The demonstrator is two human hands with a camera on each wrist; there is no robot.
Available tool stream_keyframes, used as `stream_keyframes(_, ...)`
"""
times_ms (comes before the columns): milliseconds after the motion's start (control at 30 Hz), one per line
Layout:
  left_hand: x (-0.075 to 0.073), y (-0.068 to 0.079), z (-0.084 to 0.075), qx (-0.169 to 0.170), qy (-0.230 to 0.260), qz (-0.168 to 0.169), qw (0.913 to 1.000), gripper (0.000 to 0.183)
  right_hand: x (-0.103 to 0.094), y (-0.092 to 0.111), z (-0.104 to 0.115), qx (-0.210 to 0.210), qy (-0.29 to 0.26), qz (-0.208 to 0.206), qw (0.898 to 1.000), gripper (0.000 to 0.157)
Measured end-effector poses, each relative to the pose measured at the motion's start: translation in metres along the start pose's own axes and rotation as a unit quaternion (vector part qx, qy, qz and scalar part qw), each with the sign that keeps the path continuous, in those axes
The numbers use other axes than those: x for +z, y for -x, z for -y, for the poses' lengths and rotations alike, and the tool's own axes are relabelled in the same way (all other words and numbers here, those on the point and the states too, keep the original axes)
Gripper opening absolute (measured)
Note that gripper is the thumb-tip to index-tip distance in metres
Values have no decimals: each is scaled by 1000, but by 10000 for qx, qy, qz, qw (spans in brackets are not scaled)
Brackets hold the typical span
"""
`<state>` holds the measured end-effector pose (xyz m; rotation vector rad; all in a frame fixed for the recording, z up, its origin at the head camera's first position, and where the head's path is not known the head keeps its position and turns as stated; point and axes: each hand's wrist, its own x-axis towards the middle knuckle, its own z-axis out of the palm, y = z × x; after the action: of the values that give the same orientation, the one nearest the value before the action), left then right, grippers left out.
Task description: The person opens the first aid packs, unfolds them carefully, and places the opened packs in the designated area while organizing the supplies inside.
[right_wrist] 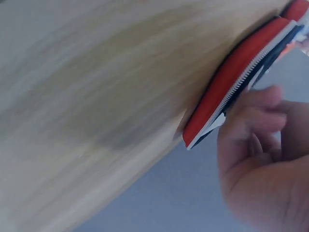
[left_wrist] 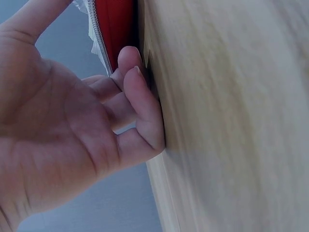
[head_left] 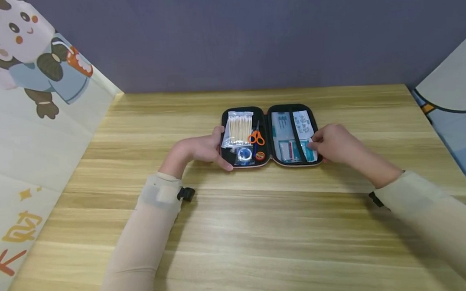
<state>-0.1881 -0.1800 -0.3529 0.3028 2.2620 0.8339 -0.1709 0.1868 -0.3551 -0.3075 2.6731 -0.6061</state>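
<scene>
An open first-aid case [head_left: 268, 158], red outside with a black lining, lies flat on the wooden table. My left hand [head_left: 206, 147] holds its left half by the outer edge, thumb at the near corner; in the left wrist view, curled fingers [left_wrist: 142, 104] rest against the red side. In that half are a bag of cotton swabs [head_left: 240, 130], orange-handled scissors [head_left: 256, 138] and a roll of tape [head_left: 244, 154]. My right hand [head_left: 336, 143] pinches the edge of a teal-and-white packet [head_left: 308, 151] in the right half. Beneath the fingers, part of the packet is hidden.
A black elastic strap [head_left: 297, 136] crosses the right half, over flat packets and a printed white sheet [head_left: 303, 124]. Behind the wooden table [head_left: 260, 231] stands a dark grey-blue panel [head_left: 252, 40]. A cartoon-printed wall covering [head_left: 29, 141] is at the left.
</scene>
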Motion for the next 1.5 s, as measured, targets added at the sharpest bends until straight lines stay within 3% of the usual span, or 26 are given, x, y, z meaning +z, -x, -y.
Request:
stream_keyframes(167,0,-1,-1,36,-9,-1,10000,143,4,3,0,-97,879,-609,9942,31)
stream_keyframes(333,0,-1,-4,66,-1,13,10000,142,5,3,-9,135,928,-860,9919,39)
stream_keyframes(467,0,0,-5,40,-3,42,10000,142,4,4,-14,353,767,-684,9941,44)
stream_keyframes(700,-1,-2,-5,70,-15,54,10000,141,-10,8,-10,13,558,-40,9984,37)
stream_keyframes(833,0,-1,-5,43,-9,27,10000,140,-11,5,-6,-15,658,224,9976,51)
stream_keyframes(967,0,-1,-6,21,-46,44,10000,143,-7,3,-4,83,723,265,9970,58)
stream_keyframes(1267,0,-2,-4,60,1,43,10000,140,-8,3,3,-13,782,467,9958,36)
stream_keyframes(1500,0,-1,-1,33,8,32,10000,141,-33,-12,39,-328,456,233,9981,39)
